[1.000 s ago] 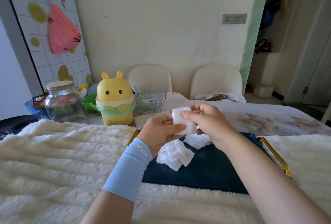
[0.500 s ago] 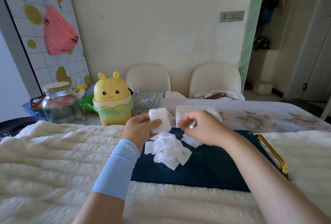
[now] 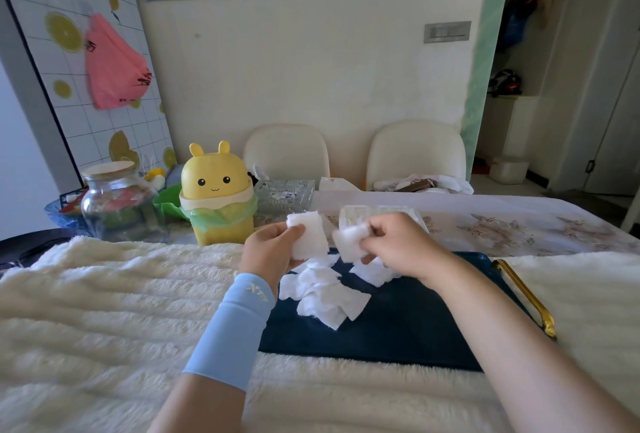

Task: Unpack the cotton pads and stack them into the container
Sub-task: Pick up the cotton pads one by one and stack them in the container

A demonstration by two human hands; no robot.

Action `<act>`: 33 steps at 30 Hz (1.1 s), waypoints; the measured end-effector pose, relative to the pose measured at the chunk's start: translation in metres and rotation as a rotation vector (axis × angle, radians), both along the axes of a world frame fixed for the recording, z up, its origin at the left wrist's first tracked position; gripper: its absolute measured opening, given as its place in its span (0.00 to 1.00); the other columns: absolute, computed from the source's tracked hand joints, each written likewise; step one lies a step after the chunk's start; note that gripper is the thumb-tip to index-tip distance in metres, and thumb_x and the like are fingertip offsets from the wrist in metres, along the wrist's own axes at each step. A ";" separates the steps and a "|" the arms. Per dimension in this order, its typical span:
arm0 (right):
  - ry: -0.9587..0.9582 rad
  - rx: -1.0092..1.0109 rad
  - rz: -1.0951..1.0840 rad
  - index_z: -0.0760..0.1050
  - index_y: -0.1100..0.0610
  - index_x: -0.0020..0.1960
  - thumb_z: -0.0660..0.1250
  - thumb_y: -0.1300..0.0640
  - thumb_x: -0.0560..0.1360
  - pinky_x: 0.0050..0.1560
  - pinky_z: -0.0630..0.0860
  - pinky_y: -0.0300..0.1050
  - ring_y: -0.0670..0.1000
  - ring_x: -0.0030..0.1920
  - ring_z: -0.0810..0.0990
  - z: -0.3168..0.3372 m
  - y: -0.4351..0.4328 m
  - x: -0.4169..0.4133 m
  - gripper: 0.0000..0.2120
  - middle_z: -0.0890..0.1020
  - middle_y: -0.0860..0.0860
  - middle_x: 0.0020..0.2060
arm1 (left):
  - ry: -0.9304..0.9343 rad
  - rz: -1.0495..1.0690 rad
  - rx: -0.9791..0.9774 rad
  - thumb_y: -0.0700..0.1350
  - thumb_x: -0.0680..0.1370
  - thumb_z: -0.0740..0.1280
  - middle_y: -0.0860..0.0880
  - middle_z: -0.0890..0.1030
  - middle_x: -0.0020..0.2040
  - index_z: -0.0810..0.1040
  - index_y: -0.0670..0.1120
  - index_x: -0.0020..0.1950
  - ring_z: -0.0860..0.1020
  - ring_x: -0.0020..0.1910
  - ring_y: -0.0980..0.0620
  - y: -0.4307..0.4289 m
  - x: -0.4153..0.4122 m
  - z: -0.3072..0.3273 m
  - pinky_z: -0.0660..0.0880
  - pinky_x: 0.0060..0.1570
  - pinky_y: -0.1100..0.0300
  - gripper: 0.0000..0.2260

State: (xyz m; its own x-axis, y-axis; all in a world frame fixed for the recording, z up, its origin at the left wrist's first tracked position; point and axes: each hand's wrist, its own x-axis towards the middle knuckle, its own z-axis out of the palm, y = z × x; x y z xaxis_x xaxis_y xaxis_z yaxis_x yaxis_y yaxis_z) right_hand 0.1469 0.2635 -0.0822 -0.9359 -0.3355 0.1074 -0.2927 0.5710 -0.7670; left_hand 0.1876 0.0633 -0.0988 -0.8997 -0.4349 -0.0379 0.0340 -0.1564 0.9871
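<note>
1. A small stack of white square cotton pads is held upright in the left hand. The thumb is curled across its front face, apparently so that the edges are kept aligned while more are gathered.
2. A further white cotton pad is pinched between the thumb and curled fingers of the right hand. It is kept just beside the stack but apart from it, and is judged to be meant for adding to it.
3. A loose heap of unpacked pads is left lying on the dark blue tray with a gold handle, directly beneath both hands, where single pads can be picked off easily.
4. A clear rectangular plastic container is seen just behind the right hand, partly hidden by it. Whether any pads are already inside cannot be told.
5. The tray is set on a fluffy cream blanket, probably so that stray pads are kept on a smooth surface.
6. Much of the task is judged to remain, since the heap is not yet stacked in the container
</note>
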 end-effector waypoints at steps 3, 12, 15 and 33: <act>-0.267 -0.473 0.038 0.79 0.65 0.58 0.62 0.67 0.80 0.35 0.71 0.42 0.48 0.36 0.83 0.013 0.004 0.002 0.10 0.84 0.59 0.46 | 0.002 0.014 0.010 0.41 0.78 0.70 0.43 0.82 0.52 0.81 0.45 0.45 0.82 0.52 0.42 0.003 0.001 0.001 0.82 0.48 0.53 0.02; -0.291 -0.608 0.115 0.81 0.63 0.57 0.65 0.66 0.80 0.39 0.77 0.43 0.50 0.37 0.81 0.026 0.014 0.007 0.09 0.84 0.58 0.44 | -0.004 -0.077 0.015 0.41 0.76 0.73 0.43 0.84 0.47 0.83 0.43 0.46 0.84 0.46 0.45 0.011 0.007 0.004 0.83 0.46 0.52 0.01; -0.234 -0.552 0.205 0.81 0.61 0.60 0.63 0.67 0.81 0.34 0.72 0.41 0.47 0.35 0.79 0.032 0.013 0.014 0.11 0.84 0.55 0.44 | -0.009 -0.153 -0.008 0.40 0.77 0.72 0.41 0.85 0.46 0.84 0.40 0.47 0.85 0.44 0.45 0.018 0.010 0.006 0.83 0.45 0.53 0.03; 0.296 -0.191 -0.030 0.80 0.48 0.59 0.77 0.56 0.73 0.43 0.71 0.34 0.35 0.35 0.76 0.023 -0.006 0.013 0.16 0.81 0.42 0.47 | 0.065 -0.484 0.078 0.51 0.78 0.67 0.38 0.85 0.52 0.82 0.39 0.58 0.84 0.52 0.43 0.024 0.019 0.017 0.82 0.49 0.52 0.17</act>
State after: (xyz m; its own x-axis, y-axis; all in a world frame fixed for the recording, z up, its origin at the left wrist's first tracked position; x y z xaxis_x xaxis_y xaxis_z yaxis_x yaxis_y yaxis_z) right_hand 0.1596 0.2577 -0.0591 -0.8641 -0.2556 0.4336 -0.5033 0.4374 -0.7452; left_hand 0.2064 0.0869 -0.0817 -0.9993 0.0356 0.0087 -0.0002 -0.2429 0.9700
